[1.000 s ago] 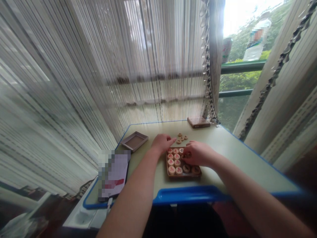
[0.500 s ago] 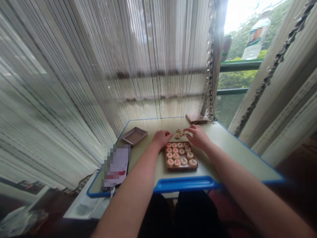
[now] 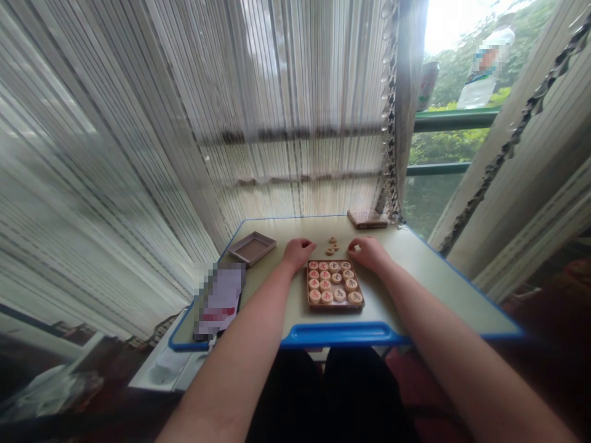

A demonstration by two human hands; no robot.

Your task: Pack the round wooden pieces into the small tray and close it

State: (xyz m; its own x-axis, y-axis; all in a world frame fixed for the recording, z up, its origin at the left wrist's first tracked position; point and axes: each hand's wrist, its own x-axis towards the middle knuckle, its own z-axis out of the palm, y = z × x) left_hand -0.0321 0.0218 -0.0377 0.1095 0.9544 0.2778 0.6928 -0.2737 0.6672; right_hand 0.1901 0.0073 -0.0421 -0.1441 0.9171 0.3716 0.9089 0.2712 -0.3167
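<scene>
A shallow square box (image 3: 336,309) of round wooden Chinese chess pieces lies on the table, in rows of red and dark characters. One gap shows among the dark ones. Beyond the box is a small group of loose Chinese chess pieces (image 3: 329,251). My left hand (image 3: 299,252) rests left of that group, fingers curled and pressed together; whatever they hold, if anything, is hidden. To the group's right, my right hand (image 3: 367,252) is closed in a pinch by the box's far right corner. The Chinese chess piece between its fingertips is mostly hidden.
An open box lid (image 3: 253,247) lies at the left of the table (image 3: 434,295). A phone (image 3: 220,301), partly blurred out, sits near the left edge with a cable. At the far right edge is a closed flat box (image 3: 368,219). Curtains (image 3: 295,111) hang behind.
My right hand has closed its fingers and drawn slightly away from the loose pieces. One Chinese chess piece has left the group. My left hand stays curled in about the same place.
</scene>
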